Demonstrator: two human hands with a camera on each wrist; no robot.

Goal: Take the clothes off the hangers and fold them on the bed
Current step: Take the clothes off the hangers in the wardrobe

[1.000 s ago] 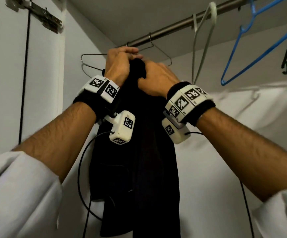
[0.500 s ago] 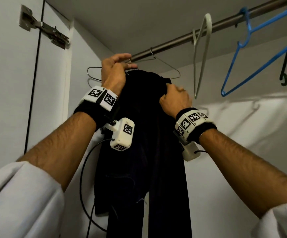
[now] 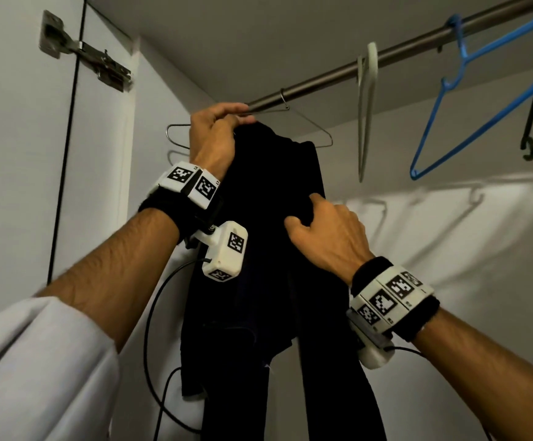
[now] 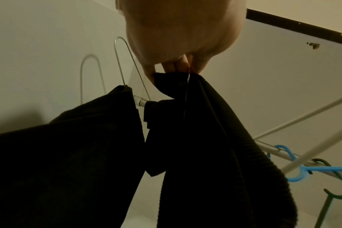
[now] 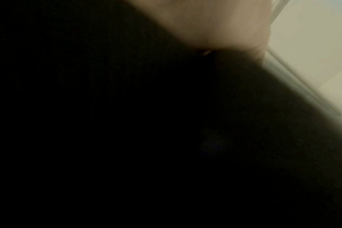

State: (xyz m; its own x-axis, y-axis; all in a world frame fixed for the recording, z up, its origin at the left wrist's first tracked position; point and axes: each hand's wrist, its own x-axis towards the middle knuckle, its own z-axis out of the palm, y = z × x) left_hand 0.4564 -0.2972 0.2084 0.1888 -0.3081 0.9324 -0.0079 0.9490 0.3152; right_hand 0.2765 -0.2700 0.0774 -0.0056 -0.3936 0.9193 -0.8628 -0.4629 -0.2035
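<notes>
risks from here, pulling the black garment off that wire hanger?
1. Right hand grips the black garment and may drag the thin wire hanger along the metal rail.
2. Left hand pinches fabric together with the wire; cloth could snag.
3. The dangling black cable hangs beside the garment and may tangle.

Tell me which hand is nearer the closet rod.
Left. The left hand is up at the closet rod, gripping the wire hanger just beneath it. The right hand is well below, grasping the black garment.
</notes>
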